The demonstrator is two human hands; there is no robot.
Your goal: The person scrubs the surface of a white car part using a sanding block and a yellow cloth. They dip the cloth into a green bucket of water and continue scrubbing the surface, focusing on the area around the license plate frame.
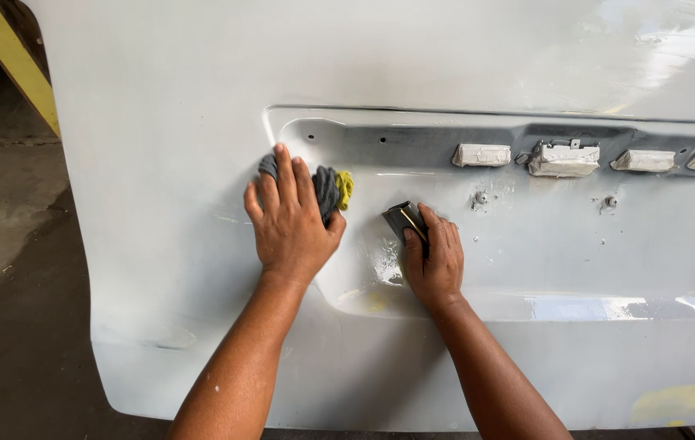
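Note:
A large white primed car body panel (200,98) fills the view, with a recessed rectangular area (575,244) across its middle right. My left hand (289,220) presses a grey and yellow-green cloth (333,189) flat against the panel at the left edge of the recess. My right hand (435,259) holds a small dark folded sanding sheet (404,220) against the wet, shiny surface inside the recess, a little right of the left hand.
Several fittings wrapped in masking tape (563,159) line the dark upper strip of the recess. Two small bolts (482,198) sit below them. A yellow beam (13,57) slants at the upper left. A concrete floor (5,269) lies left of the panel.

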